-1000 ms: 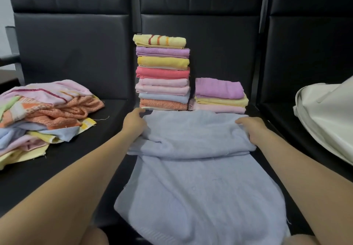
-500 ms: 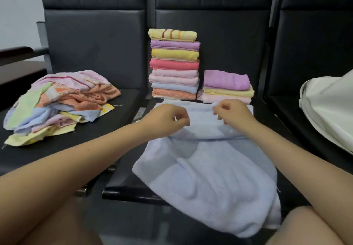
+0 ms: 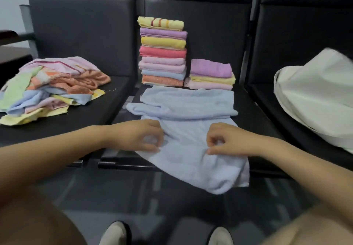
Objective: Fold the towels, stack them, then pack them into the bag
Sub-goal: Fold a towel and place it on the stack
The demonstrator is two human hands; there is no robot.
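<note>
A light blue towel (image 3: 189, 110) lies on the middle black seat, its far part folded over and its near part hanging past the seat's front edge. My left hand (image 3: 141, 137) pinches the towel's lower layer at its left side. My right hand (image 3: 227, 141) pinches the same layer at the right. Behind the towel stands a tall stack of folded towels (image 3: 163, 52), with a short stack (image 3: 211, 74) of three beside it. A white bag (image 3: 315, 95) lies on the right seat.
A heap of unfolded towels (image 3: 51, 86) covers the left seat. Black seat backs (image 3: 210, 24) rise right behind the stacks. The middle seat's front edge (image 3: 122, 163) runs below my hands, with my knees and shoes (image 3: 116, 233) beneath it.
Both hands came back from the towel's far fold toward me and now pinch its near layer. The folded far part lies flat in front of the stacks.
</note>
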